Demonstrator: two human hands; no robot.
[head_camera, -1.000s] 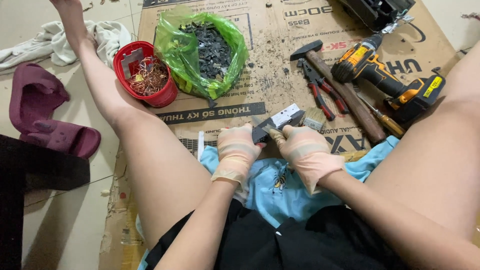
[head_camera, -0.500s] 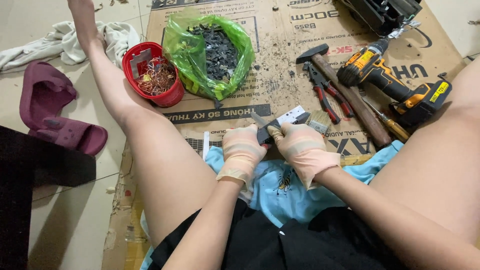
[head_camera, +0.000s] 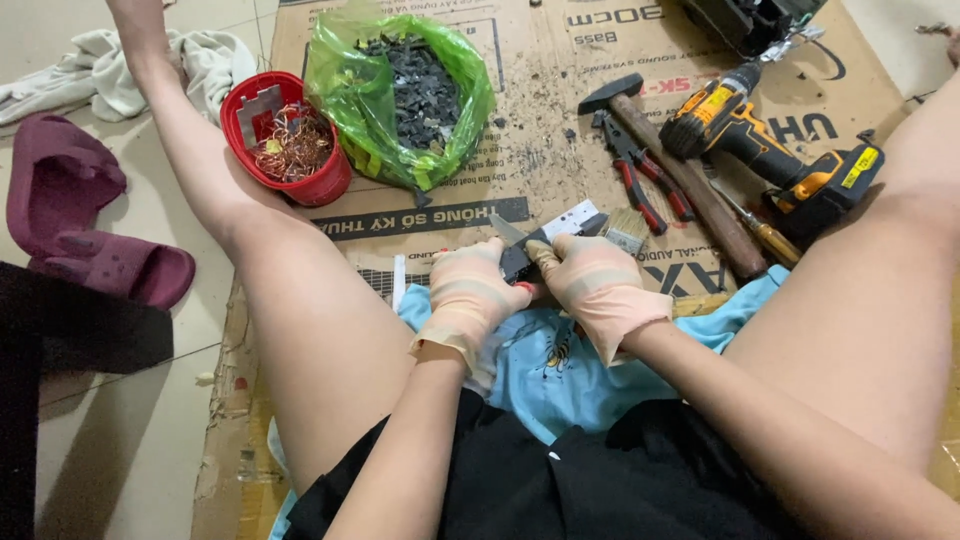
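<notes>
Prying at a small dark part (head_camera: 518, 262) with a knife blade (head_camera: 507, 230), both gloved hands meet over the blue cloth (head_camera: 560, 360).

Left hand (head_camera: 470, 300) has its fingers closed around the dark part; right hand (head_camera: 600, 285) has its fingers wrapped on the knife handle, blade tip just beyond the left fingers. Stripping seems under way; the next move likely calls for a steady, shallow cut away from the fingers. Beyond them sit a red tub of copper wire (head_camera: 290, 140) and a green bag of black scraps (head_camera: 410, 95); pliers (head_camera: 640, 180) lie beyond and right.
</notes>
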